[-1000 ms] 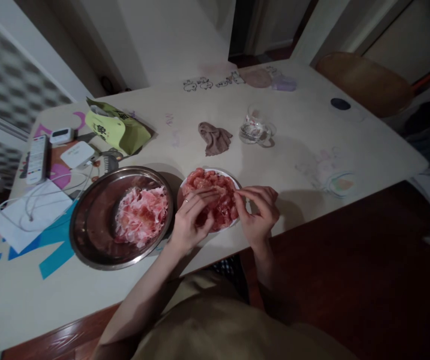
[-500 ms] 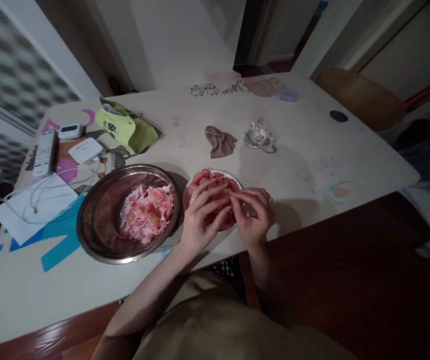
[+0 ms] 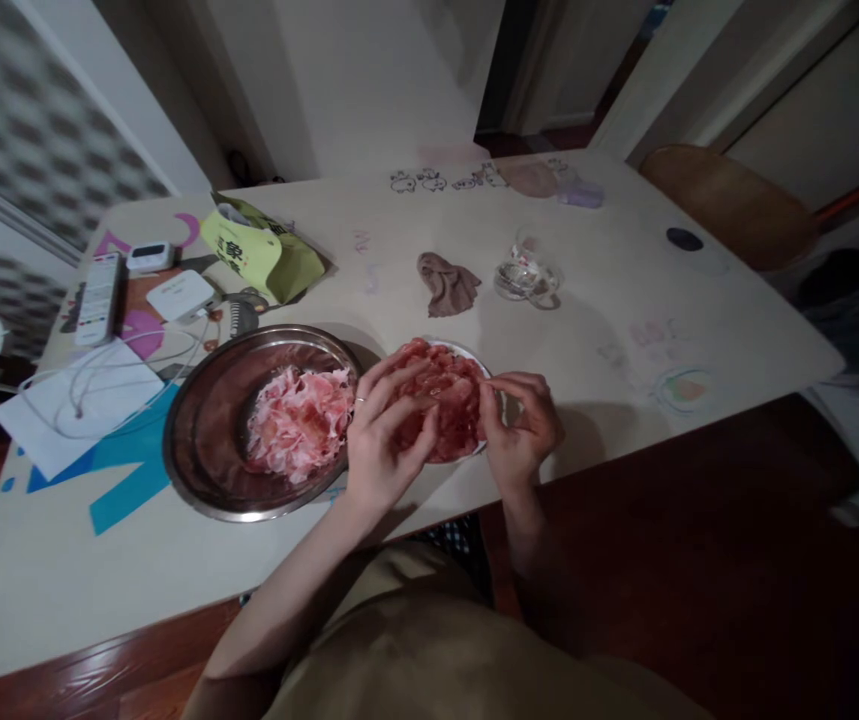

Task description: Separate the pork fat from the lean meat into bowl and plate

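Note:
My left hand (image 3: 384, 430) hovers over the left side of a white-rimmed bowl (image 3: 483, 366), fingers bent and apart. Its thumb is close to a fingertip, and I see nothing held there. Pink-red raw meat pieces (image 3: 455, 400) fill the bowl. At the bowl's right rim, my right hand (image 3: 525, 425) has thumb and index finger pinched together; whatever is between them is too small to make out. Left of my left hand stands a wide steel basin (image 3: 204, 420) holding a heap of thin pale-pink meat slices (image 3: 298, 425).
Behind the bowl lie a crumpled brown cloth (image 3: 448, 285) and a clear glass cup (image 3: 526, 275). A yellow-green bag (image 3: 264, 255), a remote (image 3: 99, 298), a white box (image 3: 181, 295), a cable and paper (image 3: 61, 420) crowd the table's left. A wooden chair (image 3: 729, 205) is at far right.
My left hand has shifted left, away from my right hand, uncovering more meat in the bowl. My right hand has moved slightly right, still pinched. The view has shifted a little.

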A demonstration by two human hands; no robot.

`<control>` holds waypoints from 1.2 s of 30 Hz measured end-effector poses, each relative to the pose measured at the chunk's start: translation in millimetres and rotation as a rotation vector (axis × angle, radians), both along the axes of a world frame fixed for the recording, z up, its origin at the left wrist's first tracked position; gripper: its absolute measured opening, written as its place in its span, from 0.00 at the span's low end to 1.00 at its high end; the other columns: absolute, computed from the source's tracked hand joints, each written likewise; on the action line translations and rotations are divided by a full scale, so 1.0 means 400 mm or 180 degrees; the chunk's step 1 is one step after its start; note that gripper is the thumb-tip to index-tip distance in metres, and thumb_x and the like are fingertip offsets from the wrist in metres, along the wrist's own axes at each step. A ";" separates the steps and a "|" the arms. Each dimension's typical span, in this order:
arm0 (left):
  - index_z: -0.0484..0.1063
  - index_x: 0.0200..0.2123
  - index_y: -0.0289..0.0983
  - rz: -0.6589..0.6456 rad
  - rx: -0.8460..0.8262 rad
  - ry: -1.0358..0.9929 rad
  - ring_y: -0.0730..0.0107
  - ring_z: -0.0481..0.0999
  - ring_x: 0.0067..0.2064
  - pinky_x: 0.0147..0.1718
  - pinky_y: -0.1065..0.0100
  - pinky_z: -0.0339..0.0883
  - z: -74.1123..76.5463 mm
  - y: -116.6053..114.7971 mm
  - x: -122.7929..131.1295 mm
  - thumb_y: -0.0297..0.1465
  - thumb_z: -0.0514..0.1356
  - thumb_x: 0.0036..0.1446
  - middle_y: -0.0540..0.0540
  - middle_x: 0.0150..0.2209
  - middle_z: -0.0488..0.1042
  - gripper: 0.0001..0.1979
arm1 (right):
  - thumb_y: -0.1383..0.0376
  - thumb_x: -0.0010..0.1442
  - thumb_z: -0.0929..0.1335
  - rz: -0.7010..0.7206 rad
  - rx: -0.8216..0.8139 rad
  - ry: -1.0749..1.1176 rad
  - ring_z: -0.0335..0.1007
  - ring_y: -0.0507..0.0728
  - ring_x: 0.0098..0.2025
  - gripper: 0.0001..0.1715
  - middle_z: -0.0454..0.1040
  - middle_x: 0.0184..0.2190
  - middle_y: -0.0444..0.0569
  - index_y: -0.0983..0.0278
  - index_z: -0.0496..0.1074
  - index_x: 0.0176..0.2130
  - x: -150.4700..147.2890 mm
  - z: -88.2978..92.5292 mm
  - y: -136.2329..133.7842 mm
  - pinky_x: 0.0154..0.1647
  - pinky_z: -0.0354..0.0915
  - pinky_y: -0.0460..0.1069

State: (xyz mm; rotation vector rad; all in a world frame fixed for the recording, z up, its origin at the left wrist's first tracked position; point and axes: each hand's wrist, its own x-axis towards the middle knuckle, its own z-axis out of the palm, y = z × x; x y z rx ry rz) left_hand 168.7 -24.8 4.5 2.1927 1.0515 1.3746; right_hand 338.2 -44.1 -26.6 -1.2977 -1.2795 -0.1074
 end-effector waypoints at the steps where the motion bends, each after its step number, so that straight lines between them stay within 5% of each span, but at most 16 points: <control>1: 0.76 0.38 0.38 0.0080 0.0048 0.0090 0.54 0.68 0.65 0.63 0.43 0.66 0.005 0.002 -0.009 0.26 0.62 0.63 0.43 0.56 0.77 0.03 | 0.68 0.64 0.72 -0.0010 -0.0010 -0.0023 0.75 0.53 0.38 0.04 0.79 0.34 0.44 0.58 0.76 0.38 0.005 -0.002 0.002 0.44 0.71 0.53; 9: 0.75 0.33 0.37 0.0078 -0.0051 0.0770 0.50 0.62 0.68 0.64 0.44 0.67 -0.010 0.039 -0.007 0.26 0.62 0.64 0.43 0.61 0.73 0.05 | 0.68 0.63 0.72 -0.0173 -0.0035 -0.0244 0.75 0.54 0.39 0.05 0.79 0.35 0.44 0.58 0.76 0.39 0.034 -0.008 0.003 0.45 0.70 0.52; 18: 0.79 0.49 0.42 -0.0158 -0.0151 0.0698 0.53 0.62 0.69 0.64 0.41 0.67 -0.010 0.036 -0.009 0.26 0.59 0.67 0.44 0.62 0.73 0.12 | 0.67 0.64 0.72 -0.0351 -0.0071 -0.0283 0.76 0.54 0.39 0.03 0.79 0.34 0.44 0.58 0.77 0.39 0.056 -0.003 -0.011 0.46 0.69 0.53; 26: 0.76 0.54 0.44 -0.0173 -0.0069 0.0405 0.54 0.65 0.69 0.65 0.44 0.66 0.028 0.006 -0.040 0.29 0.61 0.67 0.44 0.61 0.75 0.14 | 0.68 0.64 0.71 0.0604 -0.0260 -0.0348 0.77 0.56 0.43 0.07 0.80 0.37 0.44 0.56 0.78 0.40 -0.044 0.041 -0.026 0.50 0.71 0.56; 36: 0.80 0.45 0.43 0.0560 0.0684 0.0549 0.53 0.69 0.66 0.63 0.44 0.68 0.053 -0.020 -0.148 0.25 0.65 0.61 0.45 0.56 0.78 0.10 | 0.72 0.65 0.69 0.1228 -0.0101 -0.0166 0.75 0.57 0.45 0.12 0.80 0.39 0.47 0.58 0.79 0.45 -0.164 0.065 -0.001 0.51 0.71 0.57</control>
